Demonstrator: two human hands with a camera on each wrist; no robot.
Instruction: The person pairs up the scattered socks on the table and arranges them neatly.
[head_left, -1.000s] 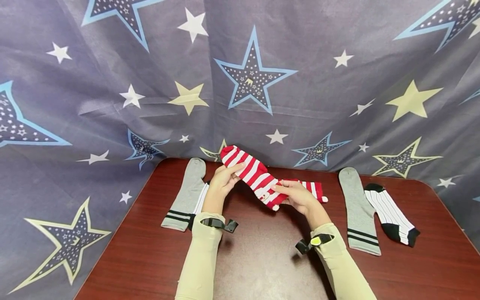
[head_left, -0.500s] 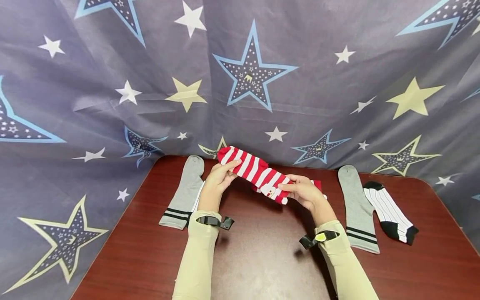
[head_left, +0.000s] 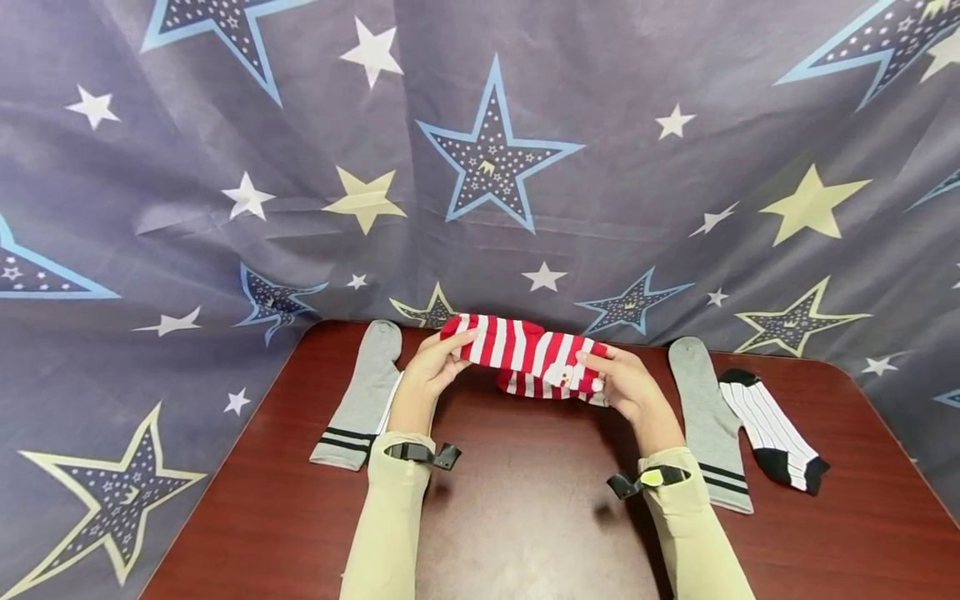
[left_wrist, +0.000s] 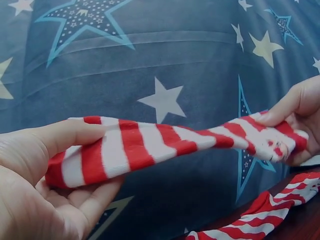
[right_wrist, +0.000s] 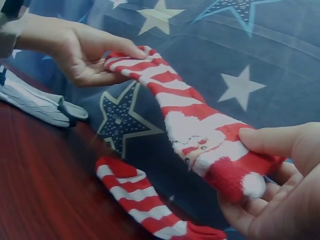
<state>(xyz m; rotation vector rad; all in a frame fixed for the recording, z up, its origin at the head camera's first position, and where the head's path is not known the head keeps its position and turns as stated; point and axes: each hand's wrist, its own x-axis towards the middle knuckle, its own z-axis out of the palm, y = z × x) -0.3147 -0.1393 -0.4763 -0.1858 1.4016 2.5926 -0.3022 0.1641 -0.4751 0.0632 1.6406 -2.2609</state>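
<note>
A red and white striped sock (head_left: 510, 343) with a Santa face and a white pompom is stretched between both hands above the table. My left hand (head_left: 432, 367) pinches its toe end, thumb on top and fingers beneath. At the cuff end, beside the Santa face (right_wrist: 195, 140), my right hand (head_left: 628, 382) pinches the fabric. A second striped sock (right_wrist: 142, 200) lies on the table below the held one, partly covered by it in the head view.
On the left of the brown table (head_left: 510, 500) lies a grey sock (head_left: 360, 400) with black bands, over a white one mostly hidden by the left arm. Another grey sock (head_left: 705, 417) and a black-and-white striped sock (head_left: 772, 429) lie at right. A star-patterned cloth (head_left: 615, 83) hangs behind.
The held sock has turned from a slant to nearly level, its toe end lowered and its cuff end raised. My right hand has moved right, pulling the sock straighter. Both hands keep their grip.
</note>
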